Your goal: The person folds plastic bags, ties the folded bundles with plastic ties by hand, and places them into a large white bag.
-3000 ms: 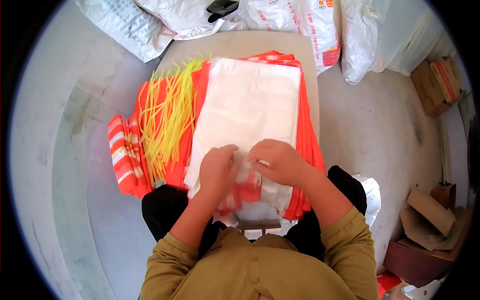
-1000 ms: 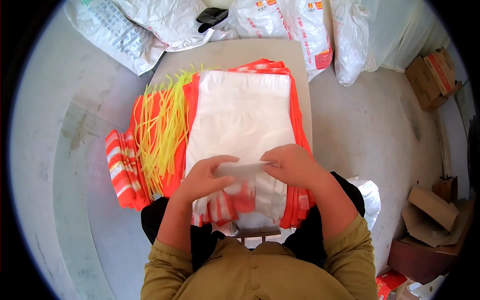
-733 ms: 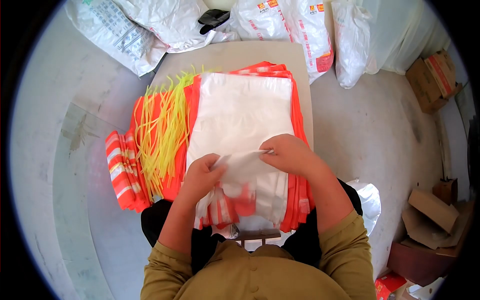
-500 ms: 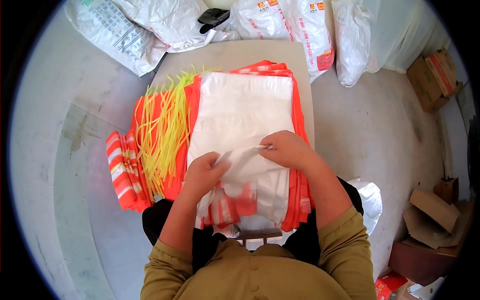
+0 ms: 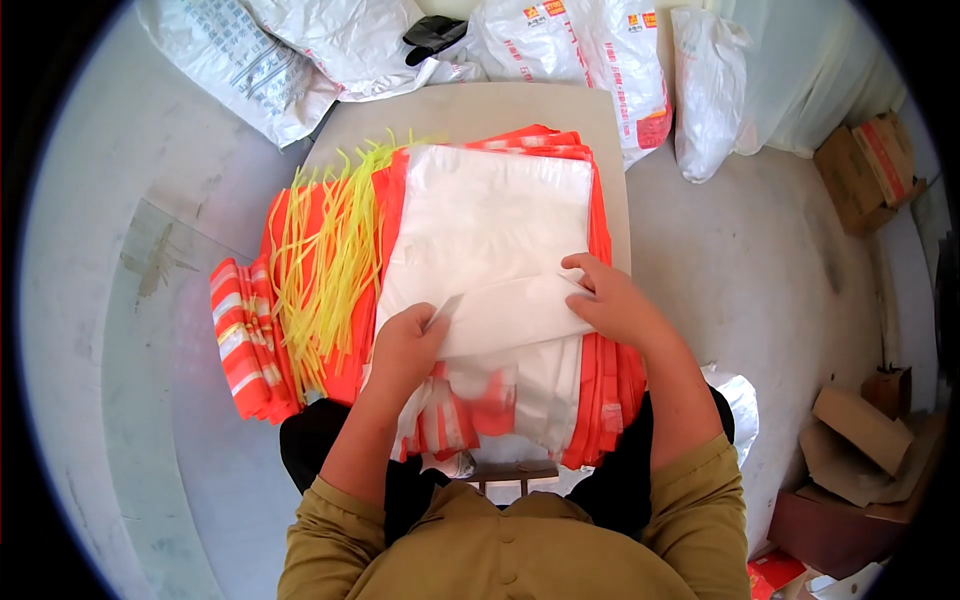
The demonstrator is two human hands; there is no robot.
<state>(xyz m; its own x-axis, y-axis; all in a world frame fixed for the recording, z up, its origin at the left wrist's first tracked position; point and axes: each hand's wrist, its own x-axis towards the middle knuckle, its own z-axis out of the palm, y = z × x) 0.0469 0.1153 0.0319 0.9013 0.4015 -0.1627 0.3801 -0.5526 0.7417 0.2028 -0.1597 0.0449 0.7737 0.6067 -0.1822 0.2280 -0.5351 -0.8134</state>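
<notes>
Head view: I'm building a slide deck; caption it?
Left hand and right hand at a white sheet, yellow strips lying beside it.

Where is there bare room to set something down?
On the table, along its far edge, between white sacks and the red pile, plus a thin strip right of that pile. The floor toward the boxes too. Crowded: left, yellow strips; nearer, left hand and right hand on white sheets.

The plastic sheets point(image 5: 490, 210) are milky white, over red-orange bags point(image 5: 608, 385) marked with white bands. The folded bundle point(image 5: 238, 335) carries bold red and white stripes; the loose strings point(image 5: 335, 265) are bright yellow. The tabletop point(image 5: 385, 108) is beige, the woven sacks point(image 5: 628, 85) white with red lettering, the shirt point(image 5: 470, 555) olive-brown with matching buttons, the trousers point(image 5: 318, 440) black.
</notes>
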